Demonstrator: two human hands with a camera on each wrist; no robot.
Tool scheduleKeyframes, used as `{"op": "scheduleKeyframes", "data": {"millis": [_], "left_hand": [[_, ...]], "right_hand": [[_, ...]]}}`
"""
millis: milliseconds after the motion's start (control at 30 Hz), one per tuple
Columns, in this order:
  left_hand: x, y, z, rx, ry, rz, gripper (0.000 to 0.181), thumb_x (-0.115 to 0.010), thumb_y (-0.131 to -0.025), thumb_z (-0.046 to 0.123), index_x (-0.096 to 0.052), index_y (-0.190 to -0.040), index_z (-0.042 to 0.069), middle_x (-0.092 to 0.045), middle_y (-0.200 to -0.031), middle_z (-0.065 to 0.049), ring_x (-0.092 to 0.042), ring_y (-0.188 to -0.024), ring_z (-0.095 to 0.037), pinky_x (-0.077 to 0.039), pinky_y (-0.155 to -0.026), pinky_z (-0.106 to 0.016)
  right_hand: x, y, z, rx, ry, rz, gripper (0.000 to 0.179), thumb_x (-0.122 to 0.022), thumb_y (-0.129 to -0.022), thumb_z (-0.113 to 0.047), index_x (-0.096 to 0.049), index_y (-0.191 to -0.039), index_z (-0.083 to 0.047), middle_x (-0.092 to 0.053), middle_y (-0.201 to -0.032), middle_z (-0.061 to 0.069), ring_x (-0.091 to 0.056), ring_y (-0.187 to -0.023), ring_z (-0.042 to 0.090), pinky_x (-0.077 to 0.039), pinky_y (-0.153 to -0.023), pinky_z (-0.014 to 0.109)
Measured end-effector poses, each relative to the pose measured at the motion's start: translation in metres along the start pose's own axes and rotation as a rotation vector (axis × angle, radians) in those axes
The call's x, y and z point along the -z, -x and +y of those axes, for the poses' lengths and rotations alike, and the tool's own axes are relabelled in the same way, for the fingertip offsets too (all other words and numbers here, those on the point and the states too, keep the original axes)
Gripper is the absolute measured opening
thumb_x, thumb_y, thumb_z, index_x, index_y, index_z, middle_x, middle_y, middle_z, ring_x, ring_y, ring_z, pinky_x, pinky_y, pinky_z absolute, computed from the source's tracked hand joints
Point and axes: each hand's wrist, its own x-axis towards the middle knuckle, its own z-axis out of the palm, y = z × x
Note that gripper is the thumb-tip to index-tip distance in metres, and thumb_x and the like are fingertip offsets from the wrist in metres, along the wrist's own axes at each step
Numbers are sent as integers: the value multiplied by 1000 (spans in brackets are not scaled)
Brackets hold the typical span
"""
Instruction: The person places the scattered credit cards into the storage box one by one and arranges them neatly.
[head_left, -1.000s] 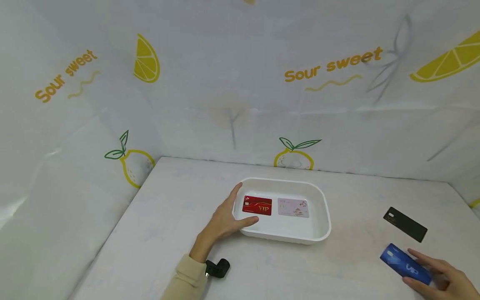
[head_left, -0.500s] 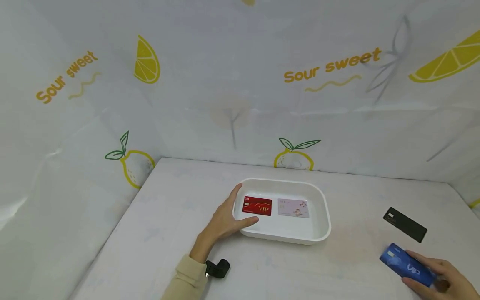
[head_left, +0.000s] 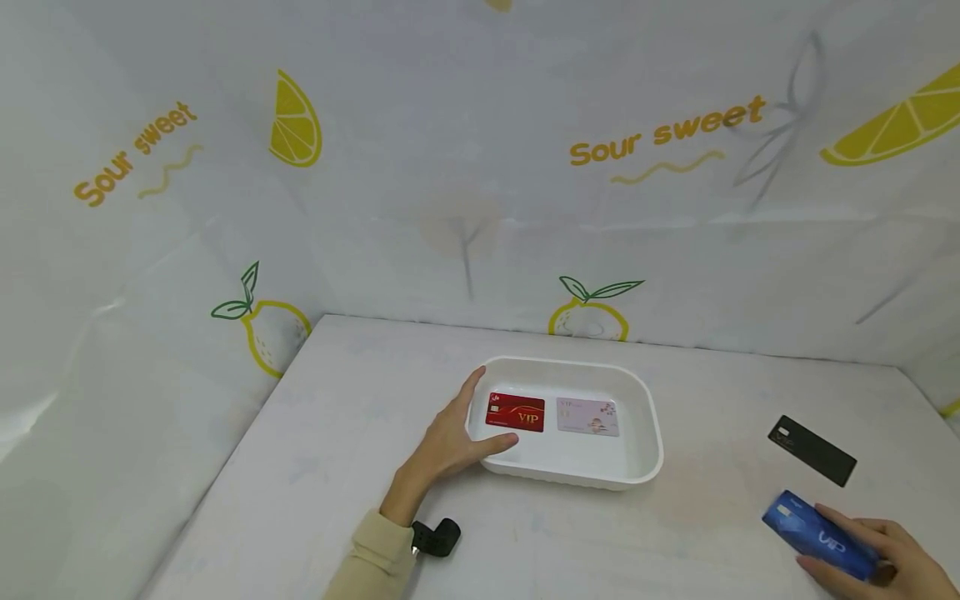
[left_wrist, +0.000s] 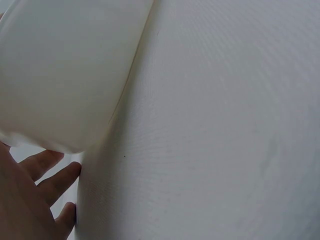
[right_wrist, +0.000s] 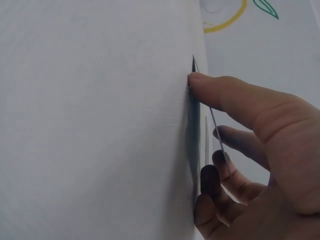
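My left hand (head_left: 447, 439) holds the left end of a white plastic tray (head_left: 651, 433). In the head view its thumb lies over the near rim and its index finger reaches the far left corner. Inside the tray lie a red VIP card (head_left: 515, 412) and a pale pink card (head_left: 588, 417), side by side. At lower right my right hand (head_left: 885, 554) pinches a blue VIP card (head_left: 817, 533) by its long edges. The right wrist view shows this card (right_wrist: 216, 122) edge-on, tilted off the tabletop. A black card (head_left: 812, 450) lies flat just beyond it.
A white cloth-like cover (head_left: 315, 467) lies over the table. Behind it rises a white backdrop (head_left: 405, 167) printed with lemons and lettering. A black wrist device (head_left: 437, 537) is strapped at the left wrist.
The blue card has shifted slightly right and toward me in the right hand, whose thumb has slid a little along it. The left hand and tray have stayed in place.
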Motion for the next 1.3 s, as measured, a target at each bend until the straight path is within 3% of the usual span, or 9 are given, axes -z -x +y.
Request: {"op": "scheduleKeyframes", "data": {"millis": [167, 267, 500, 700, 867, 933, 1100, 1200, 1300], "left_hand": [[0, 0, 0, -6, 3, -3, 108, -79, -77, 61, -20, -163, 32, -57, -145, -2, -57, -127, -22, -50, -104, -56], [1, 1, 0, -7, 5, -2, 108, -79, -77, 60, -20, -163, 33, -57, -145, -2, -57, -127, -21, -49, -105, -56], [1, 1, 0, -13, 1, -1, 106, -79, -77, 60, -22, -163, 33, -60, -140, -1, -59, -122, -21, -50, -101, -54], [1, 1, 0, -14, 4, -15, 108, -79, -77, 60, -20, -163, 31, -57, -145, -2, -57, -127, -21, -49, -104, -56], [4, -1, -1, -39, 26, -55, 112, -81, -77, 57, -17, -164, 28, -56, -144, -1, -57, -124, -19, -51, -102, -53], [5, -1, 0, -43, 29, -73, 113, -82, -76, 56, -16, -164, 28, -56, -144, -1, -57, -124, -19, -51, -102, -52], [8, -1, 0, -21, 17, -108, 117, -83, -74, 55, -12, -165, 31, -53, -148, -2, -56, -125, -20, -52, -101, -50], [9, -1, 0, -11, 13, -120, 118, -84, -73, 54, -11, -164, 34, -53, -148, -1, -57, -122, -19, -53, -100, -48], [10, 0, 1, -9, 8, -123, 118, -84, -72, 54, -12, -164, 34, -54, -147, -1, -57, -122, -19, -53, -99, -47]], "right_hand": [[-3, 2, -5, -39, -22, 52, 106, -88, -72, -53, -44, -147, 7, -37, -125, 39, -47, -102, 55, -54, -78, 58], [0, 4, -13, -35, -53, 71, 102, -86, -76, -52, -43, -148, 6, -37, -127, 39, -44, -106, 56, -53, -80, 59], [15, 10, -34, 146, -113, 141, 83, -80, -88, -38, -46, -143, 13, -41, -121, 37, -41, -102, 52, -53, -63, 36], [22, 12, -53, 262, -104, 122, 79, -79, -90, -33, -44, -146, 10, -42, -121, 36, -44, -101, 51, -56, -63, 36], [20, 13, -69, 351, -145, 160, 78, -82, -87, -27, -45, -149, 3, -44, -124, 31, -48, -103, 51, -51, -61, 18], [19, 14, -76, 384, -158, 180, 77, -84, -85, -25, -48, -147, 2, -45, -124, 30, -50, -104, 53, -52, -60, 19], [17, 16, -100, 439, -193, 204, 74, -88, -80, -22, -54, -143, 1, -48, -125, 27, -54, -104, 55, -62, -66, 44], [16, 16, -113, 499, -222, 227, 71, -90, -78, -21, -60, -139, -3, -53, -123, 20, -60, -104, 17, -61, -65, 31], [14, 17, -128, 582, -262, 244, 67, -91, -76, -18, -64, -136, -7, -56, -120, 14, -43, -101, -16, -56, -65, 18]]}}
